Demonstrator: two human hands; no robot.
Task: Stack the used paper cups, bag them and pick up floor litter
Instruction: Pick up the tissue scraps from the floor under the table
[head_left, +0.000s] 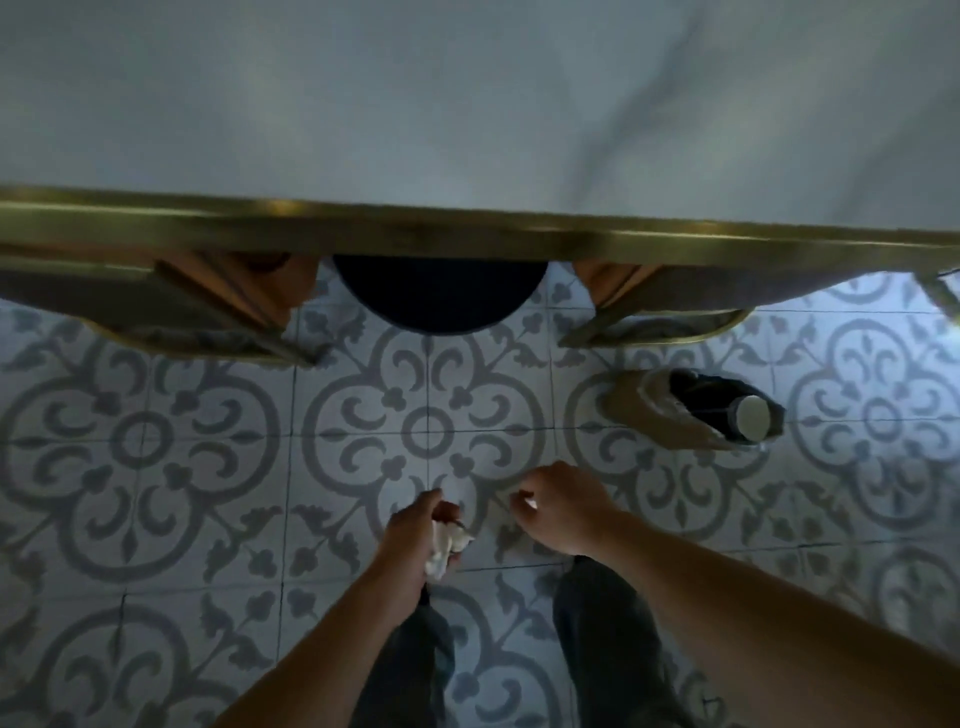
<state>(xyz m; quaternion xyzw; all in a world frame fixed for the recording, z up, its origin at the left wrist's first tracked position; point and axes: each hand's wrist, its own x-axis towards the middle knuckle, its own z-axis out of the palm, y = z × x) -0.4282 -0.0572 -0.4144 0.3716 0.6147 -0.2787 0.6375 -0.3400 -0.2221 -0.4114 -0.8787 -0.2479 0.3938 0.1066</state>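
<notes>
The person bends over the tiled floor (156, 467) in front of the bench (467, 228), both hands low between the knees. The left hand (415, 535) is curled shut around a wad of crumpled white paper (447, 545), kept bunched in the palm so that hand serves as the holder for litter gathered from the floor. The right hand (561, 506) hangs just beside it, thumb and forefinger pinched on a small white scrap (531, 503); it seems placed to pass the scrap across into the wad, though that is only a guess. Well apart to the right, a paper bag (649, 410) lies tipped on the tiles with a dark bottle (727, 408) poking from its mouth. No paper cups show here, so the cup stacking cannot be judged; this looks like the litter stage.
</notes>
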